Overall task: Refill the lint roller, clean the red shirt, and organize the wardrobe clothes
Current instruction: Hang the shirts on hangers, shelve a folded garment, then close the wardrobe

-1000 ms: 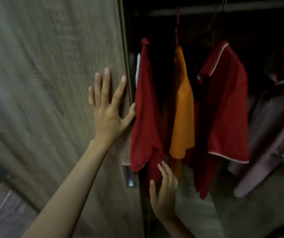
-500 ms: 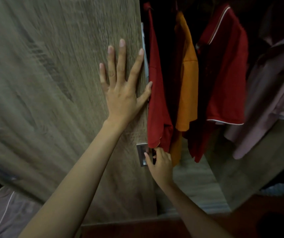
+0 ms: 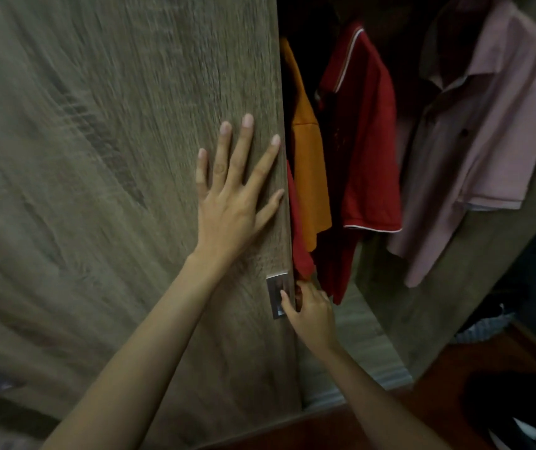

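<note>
The left hand (image 3: 237,196) lies flat, fingers spread, on the wooden door (image 3: 98,190). The right hand (image 3: 312,310) curls round the door's edge, thumb on the metal handle (image 3: 274,284). Inside hang an orange shirt (image 3: 309,177), then the red shirt (image 3: 367,141), then a pink shirt (image 3: 487,125).

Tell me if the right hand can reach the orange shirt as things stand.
Probably yes: the orange shirt hangs uncovered in the gap just above the right hand, which must first release the wardrobe door it grips.
</note>
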A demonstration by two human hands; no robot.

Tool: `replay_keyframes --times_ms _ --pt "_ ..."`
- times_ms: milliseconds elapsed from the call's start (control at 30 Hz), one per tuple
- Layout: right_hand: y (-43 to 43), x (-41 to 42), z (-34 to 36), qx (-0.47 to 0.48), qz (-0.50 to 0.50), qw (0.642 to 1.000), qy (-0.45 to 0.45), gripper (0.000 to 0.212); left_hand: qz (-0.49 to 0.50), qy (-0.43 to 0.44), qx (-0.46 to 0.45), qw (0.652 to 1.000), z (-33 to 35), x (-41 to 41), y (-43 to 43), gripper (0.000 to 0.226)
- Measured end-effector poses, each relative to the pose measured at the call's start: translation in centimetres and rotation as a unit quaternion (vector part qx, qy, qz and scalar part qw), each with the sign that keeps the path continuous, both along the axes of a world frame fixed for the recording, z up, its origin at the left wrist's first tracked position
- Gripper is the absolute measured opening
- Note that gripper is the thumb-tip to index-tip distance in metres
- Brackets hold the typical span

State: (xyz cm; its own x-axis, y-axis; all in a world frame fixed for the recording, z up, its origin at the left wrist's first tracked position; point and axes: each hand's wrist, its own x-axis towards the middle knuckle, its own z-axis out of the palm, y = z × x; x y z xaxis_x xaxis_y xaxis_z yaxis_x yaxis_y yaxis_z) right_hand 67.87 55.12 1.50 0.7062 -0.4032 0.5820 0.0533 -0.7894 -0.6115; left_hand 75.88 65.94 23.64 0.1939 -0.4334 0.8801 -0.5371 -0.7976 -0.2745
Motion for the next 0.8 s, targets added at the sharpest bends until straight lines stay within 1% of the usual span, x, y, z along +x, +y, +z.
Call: replay_keyframes --times_ms 67,200,367,567,667,800 --pt "-1.5 -0.5 -0.1 0.008 -0.018 1.000 -0.001 0.029 -0.007 0.005 0.012 1.000 -0.8 -0.2 -0.9 0.061" --pt "-4.2 -1.2 -0.1 0.016 -0.064 0.998 -0.008 0.034 -0.015 0.008 0.037 0.999 -2.0 -0.7 -2.9 0.061" --pt "-8.5 -2.6 0.1 0.035 -0.123 0.992 -0.001 0.034 -0.038 0.015 0.075 0.996 -2.4 -1.7 -7.2 0.063" --pt "-14.2 -3.6 0.0 0.061 -0.184 0.981 0.003 0.035 -0.065 0.032 0.127 0.989 -2.1 -3.2 -13.3 0.074" --pt "-17.2 -4.1 -0.1 0.074 -0.203 0.976 0.000 0.032 -0.084 0.042 0.148 0.985 -1.8 -3.9 -16.2 0.078" --pt "-20.9 -4.6 0.0 0.080 -0.232 0.969 -0.001 0.022 -0.096 0.043 0.170 0.980 -1.5 -4.5 -19.8 0.082"
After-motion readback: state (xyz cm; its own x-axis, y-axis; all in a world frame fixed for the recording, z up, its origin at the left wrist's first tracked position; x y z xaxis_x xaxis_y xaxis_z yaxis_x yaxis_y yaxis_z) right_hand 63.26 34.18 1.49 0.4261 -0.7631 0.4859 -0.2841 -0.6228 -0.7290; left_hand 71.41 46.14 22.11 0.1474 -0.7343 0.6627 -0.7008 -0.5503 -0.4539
